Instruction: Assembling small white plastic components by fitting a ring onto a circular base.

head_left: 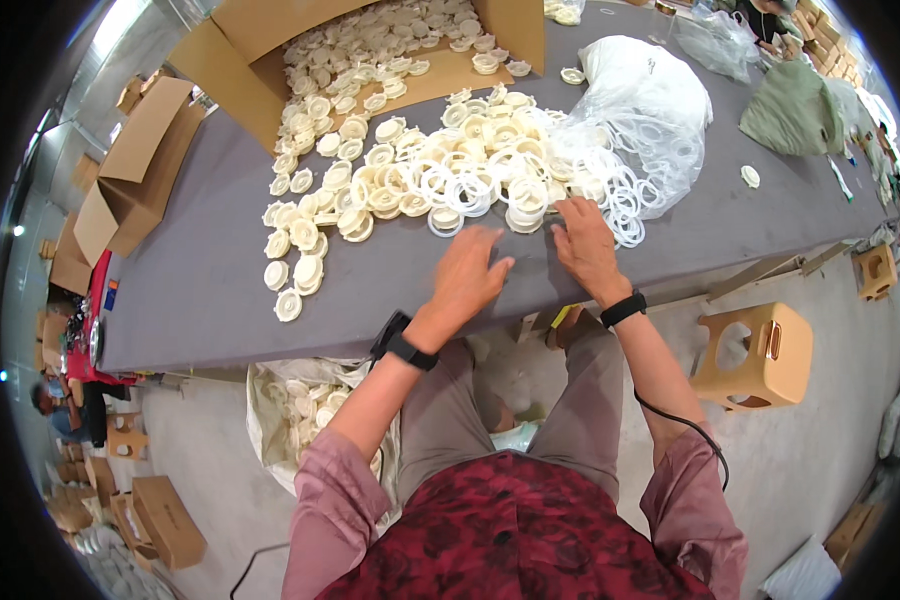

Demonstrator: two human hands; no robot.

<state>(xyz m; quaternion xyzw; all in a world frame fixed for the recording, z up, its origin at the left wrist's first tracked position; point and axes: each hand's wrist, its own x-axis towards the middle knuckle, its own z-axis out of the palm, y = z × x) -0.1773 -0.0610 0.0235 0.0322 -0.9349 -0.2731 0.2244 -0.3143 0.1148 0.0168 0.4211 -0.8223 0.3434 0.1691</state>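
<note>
Two bare hands work at the near edge of a heap of cream plastic caps [375, 190] and translucent white rings [625, 205], both too many to count, on one grey counter [210, 250]. The left hand [462, 278] is blurred, thumb apart from its fingers; the right hand [590, 252] bends its fingers at the rings. Whether either grips anything, I cannot tell. One clear bag [642, 80] and one open carton [511, 35] stand behind.
</note>
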